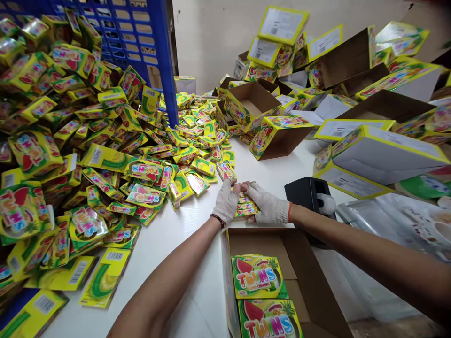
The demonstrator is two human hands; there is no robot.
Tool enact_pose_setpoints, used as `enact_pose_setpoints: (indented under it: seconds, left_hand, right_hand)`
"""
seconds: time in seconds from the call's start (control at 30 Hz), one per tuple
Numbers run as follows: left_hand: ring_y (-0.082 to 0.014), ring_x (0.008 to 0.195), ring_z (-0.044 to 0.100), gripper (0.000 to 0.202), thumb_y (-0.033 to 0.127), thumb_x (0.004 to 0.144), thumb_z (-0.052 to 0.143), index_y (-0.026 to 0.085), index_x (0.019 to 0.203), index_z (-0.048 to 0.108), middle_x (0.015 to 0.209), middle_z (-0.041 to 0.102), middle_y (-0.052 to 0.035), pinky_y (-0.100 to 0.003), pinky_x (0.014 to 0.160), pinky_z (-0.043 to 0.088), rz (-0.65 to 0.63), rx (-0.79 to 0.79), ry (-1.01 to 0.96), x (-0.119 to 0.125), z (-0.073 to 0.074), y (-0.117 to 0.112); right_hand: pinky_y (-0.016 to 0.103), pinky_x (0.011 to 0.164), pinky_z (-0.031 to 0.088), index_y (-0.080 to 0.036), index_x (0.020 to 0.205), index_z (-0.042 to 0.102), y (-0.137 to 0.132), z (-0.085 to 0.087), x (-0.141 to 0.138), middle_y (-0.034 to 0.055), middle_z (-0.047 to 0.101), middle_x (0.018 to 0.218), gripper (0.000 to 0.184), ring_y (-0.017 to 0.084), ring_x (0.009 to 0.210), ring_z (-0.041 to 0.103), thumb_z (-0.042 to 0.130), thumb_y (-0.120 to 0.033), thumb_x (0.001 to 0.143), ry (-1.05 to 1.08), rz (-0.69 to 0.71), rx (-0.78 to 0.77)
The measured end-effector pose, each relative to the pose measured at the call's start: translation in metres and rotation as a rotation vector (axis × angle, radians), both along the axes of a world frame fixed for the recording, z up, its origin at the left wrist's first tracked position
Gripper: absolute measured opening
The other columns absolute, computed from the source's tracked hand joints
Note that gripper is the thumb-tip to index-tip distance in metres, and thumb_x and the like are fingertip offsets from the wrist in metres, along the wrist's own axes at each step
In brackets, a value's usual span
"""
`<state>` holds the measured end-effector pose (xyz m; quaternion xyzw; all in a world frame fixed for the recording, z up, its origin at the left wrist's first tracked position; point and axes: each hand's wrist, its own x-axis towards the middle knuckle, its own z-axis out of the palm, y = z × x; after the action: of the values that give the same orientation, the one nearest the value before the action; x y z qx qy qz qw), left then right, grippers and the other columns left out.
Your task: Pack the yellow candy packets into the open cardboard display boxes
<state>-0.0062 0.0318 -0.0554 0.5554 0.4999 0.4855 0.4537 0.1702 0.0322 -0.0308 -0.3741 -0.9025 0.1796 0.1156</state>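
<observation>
Head view, from the left: a loose heap of yellow candy packets point(70, 141) spills down from a blue crate point(141, 37) onto the white table point(176, 234), thinning out toward the middle. Just past its edge I see the left hand point(226, 201), gloved, with its fingers curled against the left end of a small stack of packets point(245, 206) that rests on the table. The right hand point(268, 206), also gloved, presses the opposite end, so the stack is pinched between the two palms, right above the far rim of an open carton point(303, 281). Two larger printed packs point(256, 277) already lie flat in that carton.

I judge the packets light and thin – glossy film, so probably slick against each other, and a squared stack would fan out or slide if gripped loosely. The cotton gloves should help. The short ends look like the place to hold, squeezing inward evenly as both hands do here, with thumbs on top to stop the upper packets from buckling up.

To the right stand a black device point(305, 192) and, beyond it, a jumble of empty cartons point(380, 155), some lying on their sides.
</observation>
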Motion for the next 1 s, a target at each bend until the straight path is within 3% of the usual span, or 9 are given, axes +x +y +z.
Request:
enact_pose_setpoints:
  seconds: [0.1,0.2,0.27,0.33,0.43,0.6,0.7,0.9,1.0]
  left_hand:
    - [-0.0225,0.104,0.063,0.022,0.03,0.092,0.048,0.019,0.109,0.058,0.107,0.068,-0.0084,-0.039,0.098,0.047,0.01,-0.022,-0.003,-0.004,0.009,0.007]
    - [-0.0226,0.112,0.059,0.024,0.032,0.092,0.049,0.019,0.111,0.057,0.115,0.065,-0.009,-0.037,0.101,0.045,0.075,0.002,0.011,-0.024,0.032,-0.006]
    - [-0.023,0.109,0.058,0.023,0.035,0.091,0.052,0.019,0.107,0.058,0.112,0.064,-0.0088,-0.037,0.1,0.045,0.155,0.126,0.081,-0.041,0.056,-0.036]
    - [-0.0207,0.092,0.061,0.019,0.034,0.095,0.046,0.022,0.09,0.059,0.092,0.064,-0.0054,-0.036,0.09,0.049,0.149,0.282,0.22,-0.054,0.079,-0.08]
    - [-0.0216,0.083,0.061,0.022,0.029,0.094,0.044,0.024,0.081,0.061,0.08,0.063,-0.0053,-0.038,0.082,0.053,-0.144,0.45,0.483,-0.053,0.1,-0.151]
    - [-0.0309,0.096,0.061,0.028,0.033,0.084,0.06,0.02,0.108,0.066,0.109,0.067,-0.0122,-0.047,0.082,0.058,-0.207,0.492,0.852,-0.03,0.089,-0.211]
    - [-0.0319,0.098,0.063,0.028,0.034,0.085,0.058,0.019,0.107,0.067,0.109,0.069,-0.0113,-0.048,0.088,0.059,-0.191,0.533,0.88,-0.029,0.078,-0.22]
    - [-0.0284,0.094,0.069,0.02,0.03,0.09,0.053,0.019,0.097,0.067,0.092,0.073,-0.0078,-0.049,0.101,0.054,-0.123,0.642,0.859,-0.031,0.06,-0.233]
    - [-0.0283,0.095,0.07,0.019,0.032,0.09,0.053,0.02,0.093,0.067,0.092,0.074,-0.0085,-0.049,0.1,0.055,-0.134,0.643,0.827,-0.03,0.055,-0.235]
  right_hand:
    - [0.051,0.105,0.046,-0.016,0.139,0.046,0.003,0.014,-0.015,0.0146,0.05,0.123,0.089,0.032,0.116,0.054,0.081,-0.028,0.058,0.042,-0.095,-0.095]
    - [0.052,0.103,0.047,-0.019,0.124,0.054,0.001,0.041,-0.023,0.0101,0.058,0.115,0.077,0.03,0.108,0.06,0.082,-0.03,0.053,0.25,-0.273,-0.281]
    - [0.052,0.1,0.05,-0.022,0.123,0.051,-0.008,0.066,-0.023,0.0077,0.062,0.114,0.075,0.029,0.106,0.062,0.081,-0.035,0.055,0.466,-0.381,-0.441]
    - [0.048,0.095,0.052,-0.025,0.125,0.049,-0.025,0.094,-0.018,0.0066,0.065,0.116,0.074,0.027,0.106,0.065,0.078,-0.046,0.06,0.649,-0.416,-0.566]
    - [0.044,0.093,0.053,-0.024,0.124,0.056,-0.064,0.123,-0.009,0.0099,0.068,0.119,0.084,0.031,0.111,0.064,0.08,-0.063,0.053,0.825,-0.41,-0.818]
    - [0.043,0.093,0.054,-0.023,0.128,0.057,-0.111,0.12,0.0,0.0109,0.069,0.118,0.091,0.031,0.108,0.067,0.087,-0.055,0.049,0.663,-0.37,-1.126]
    - [0.043,0.092,0.055,-0.02,0.131,0.056,-0.116,0.113,-0.001,0.0109,0.068,0.12,0.083,0.03,0.107,0.066,0.084,-0.049,0.059,0.5,-0.325,-1.061]
    - [0.045,0.102,0.049,-0.021,0.129,0.065,-0.123,0.109,-0.006,0.0104,0.062,0.126,0.073,0.033,0.117,0.06,0.083,-0.048,0.063,0.276,-0.249,-0.685]
    - [0.043,0.1,0.051,-0.021,0.132,0.063,-0.129,0.105,-0.005,0.0108,0.064,0.126,0.072,0.032,0.116,0.062,0.079,-0.049,0.068,0.363,-0.252,-0.867]
